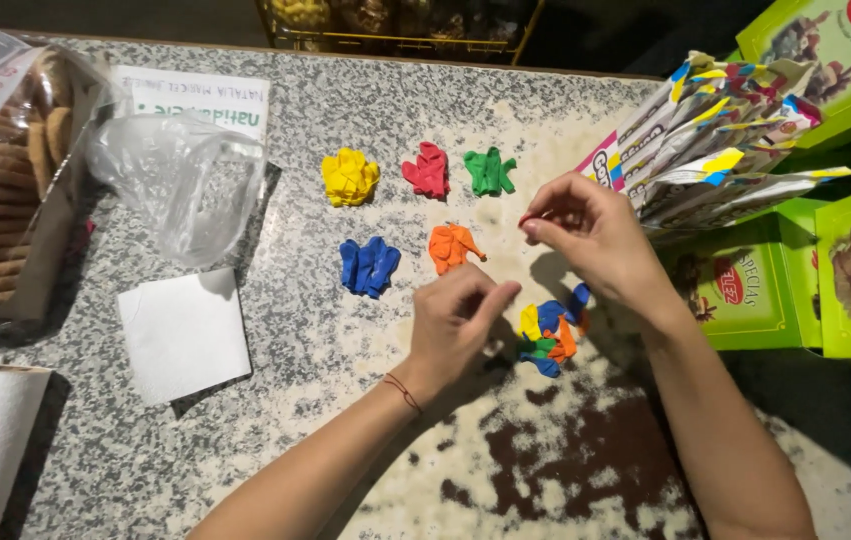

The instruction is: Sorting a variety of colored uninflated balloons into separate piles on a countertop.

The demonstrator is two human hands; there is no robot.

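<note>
A clear bag (5,170) holds cookies. The right hand (595,235) pinches a red balloon (526,217); the left hand (455,325), fingers curled, touches the mixed balloons (550,335).

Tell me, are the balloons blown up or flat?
Flat. The yellow pile, red pile, green pile, blue pile and orange pile all lie limp and crumpled on the counter.
</note>
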